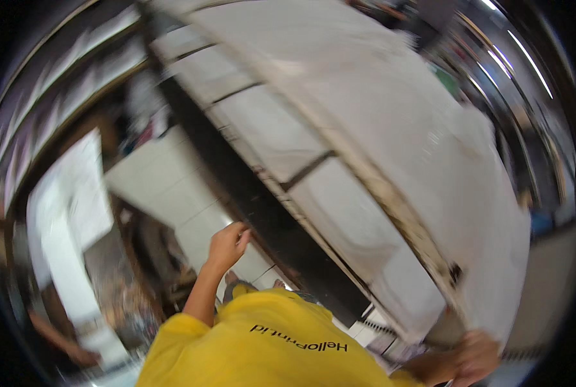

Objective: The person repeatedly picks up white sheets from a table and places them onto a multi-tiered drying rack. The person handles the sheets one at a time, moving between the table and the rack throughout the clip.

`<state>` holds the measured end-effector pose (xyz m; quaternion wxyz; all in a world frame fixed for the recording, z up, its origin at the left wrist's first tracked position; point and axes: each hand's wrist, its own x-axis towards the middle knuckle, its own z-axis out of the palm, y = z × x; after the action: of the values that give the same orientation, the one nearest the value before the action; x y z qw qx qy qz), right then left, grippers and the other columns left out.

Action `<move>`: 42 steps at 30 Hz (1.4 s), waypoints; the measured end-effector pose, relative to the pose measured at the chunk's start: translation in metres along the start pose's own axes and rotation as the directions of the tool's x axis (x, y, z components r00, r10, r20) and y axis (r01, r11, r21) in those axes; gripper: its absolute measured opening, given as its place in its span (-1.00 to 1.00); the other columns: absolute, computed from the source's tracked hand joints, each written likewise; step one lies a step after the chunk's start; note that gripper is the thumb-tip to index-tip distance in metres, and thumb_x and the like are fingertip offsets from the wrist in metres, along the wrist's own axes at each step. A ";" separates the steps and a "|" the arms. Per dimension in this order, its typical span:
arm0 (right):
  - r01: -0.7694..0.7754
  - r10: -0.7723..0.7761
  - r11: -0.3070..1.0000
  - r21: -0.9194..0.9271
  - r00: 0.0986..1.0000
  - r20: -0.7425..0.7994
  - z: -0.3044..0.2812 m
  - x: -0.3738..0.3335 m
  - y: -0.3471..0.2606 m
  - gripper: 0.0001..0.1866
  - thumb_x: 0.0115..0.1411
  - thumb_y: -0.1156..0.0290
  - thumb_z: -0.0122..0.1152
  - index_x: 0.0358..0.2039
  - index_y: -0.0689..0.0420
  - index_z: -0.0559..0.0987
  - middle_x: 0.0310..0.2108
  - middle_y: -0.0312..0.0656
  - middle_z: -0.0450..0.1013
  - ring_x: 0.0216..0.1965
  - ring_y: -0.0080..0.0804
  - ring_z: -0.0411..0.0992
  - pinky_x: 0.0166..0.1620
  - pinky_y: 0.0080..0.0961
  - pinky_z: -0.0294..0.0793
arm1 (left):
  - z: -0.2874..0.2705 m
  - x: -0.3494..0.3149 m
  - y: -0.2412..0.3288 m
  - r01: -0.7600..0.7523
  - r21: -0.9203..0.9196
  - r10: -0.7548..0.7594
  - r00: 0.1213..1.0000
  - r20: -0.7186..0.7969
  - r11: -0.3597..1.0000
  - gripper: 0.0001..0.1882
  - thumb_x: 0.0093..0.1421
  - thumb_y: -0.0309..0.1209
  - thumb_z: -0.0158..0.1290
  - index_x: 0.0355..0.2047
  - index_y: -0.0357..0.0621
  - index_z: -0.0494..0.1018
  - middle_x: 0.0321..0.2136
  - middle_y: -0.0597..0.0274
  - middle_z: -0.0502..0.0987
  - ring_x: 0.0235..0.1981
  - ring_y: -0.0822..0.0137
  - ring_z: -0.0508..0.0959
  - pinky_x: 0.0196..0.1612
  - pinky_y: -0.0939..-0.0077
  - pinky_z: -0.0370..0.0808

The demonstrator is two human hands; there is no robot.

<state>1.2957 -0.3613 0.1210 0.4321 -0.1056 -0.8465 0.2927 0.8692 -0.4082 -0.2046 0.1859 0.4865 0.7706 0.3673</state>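
Note:
My left hand hangs over the floor beside the long dark edge of a large table. Its fingers are curled in, and nothing shows in them. At the lower right my right hand is near the end of the table, by the corner of a large white sheet spread over the top. Motion smears its fingers, so whether it touches or grips the sheet is unclear. White rectangular panels lie in a row between the sheet and the dark edge.
Another person's hand is at the lower left, near a white strip on a cluttered stand. Shelves of pale material line the far left. Pale tiled floor runs between stand and table. Racks stand at the right.

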 end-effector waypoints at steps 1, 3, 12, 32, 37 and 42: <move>0.035 -0.062 0.980 0.197 0.990 0.130 0.031 0.011 0.017 -0.93 0.20 0.52 0.18 -0.36 0.12 0.45 -0.60 -0.24 0.36 -0.68 -0.55 0.25 -0.59 -0.60 0.21 | -0.012 -0.001 0.001 -0.015 -0.032 0.015 1.000 -0.024 0.999 -0.79 0.23 -0.28 0.08 -0.27 -0.16 0.56 -0.35 0.01 0.61 -0.35 0.04 0.64 -0.28 0.23 0.56; -0.179 0.136 0.964 0.194 0.967 0.216 0.082 0.018 0.045 -0.93 0.19 0.54 0.16 -0.30 0.15 0.48 -0.58 -0.24 0.38 -0.64 -0.57 0.29 -0.56 -0.60 0.25 | -0.024 -0.007 -0.016 -0.028 0.006 0.028 0.999 -0.037 1.000 -0.79 0.24 -0.31 0.06 -0.27 -0.20 0.53 -0.31 0.01 0.59 -0.32 -0.01 0.61 -0.23 0.17 0.54; -0.905 0.625 0.396 0.158 0.391 0.675 0.354 0.027 0.229 -0.82 0.32 0.38 0.16 -0.11 0.13 0.54 -0.42 -0.33 0.47 -0.50 -0.64 0.36 -0.43 -0.69 0.32 | -0.095 -0.076 -0.093 0.284 -0.123 -0.299 0.744 -0.598 0.951 -0.82 0.18 -0.39 0.14 -0.25 -0.20 0.50 -0.31 0.07 0.52 -0.30 0.03 0.56 -0.21 0.18 0.49; -0.873 0.615 0.213 -0.439 -0.230 0.755 0.485 -0.088 0.421 -0.89 0.33 0.31 0.14 -0.25 0.06 0.51 -0.47 -0.28 0.48 -0.52 -0.50 0.42 -0.53 -0.53 0.35 | -0.131 -0.131 -0.194 0.819 0.245 -0.459 0.508 -0.729 0.519 -0.32 0.19 -0.16 0.11 0.25 -0.23 0.25 0.32 -0.21 0.13 0.39 -0.14 0.04 0.40 -0.13 -0.09; -0.838 0.621 0.227 -0.496 -0.268 0.737 0.487 -0.094 0.441 -0.89 0.32 0.36 0.12 -0.24 0.11 0.53 -0.47 -0.25 0.50 -0.53 -0.46 0.44 -0.51 -0.49 0.38 | -0.135 -0.129 -0.190 0.830 0.244 -0.487 0.504 -0.713 0.502 -0.31 0.19 -0.17 0.11 0.26 -0.22 0.23 0.32 -0.19 0.12 0.39 -0.12 0.03 0.41 -0.13 -0.08; -0.692 0.565 0.500 -0.520 -0.195 0.802 0.531 -0.069 0.476 -0.87 0.32 0.38 0.10 -0.21 0.14 0.53 -0.46 -0.22 0.50 -0.56 -0.45 0.43 -0.54 -0.48 0.38 | -0.130 -0.127 -0.191 0.859 0.256 -0.502 0.475 -0.723 0.443 -0.35 0.23 -0.14 0.06 0.26 -0.17 0.25 0.34 -0.15 0.11 0.40 -0.07 0.02 0.42 -0.08 -0.08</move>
<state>0.8811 -0.2225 -0.4463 -0.3677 -0.2911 -0.7225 0.5080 0.7262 -0.6196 -0.2698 -0.0674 0.0145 0.9912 0.1134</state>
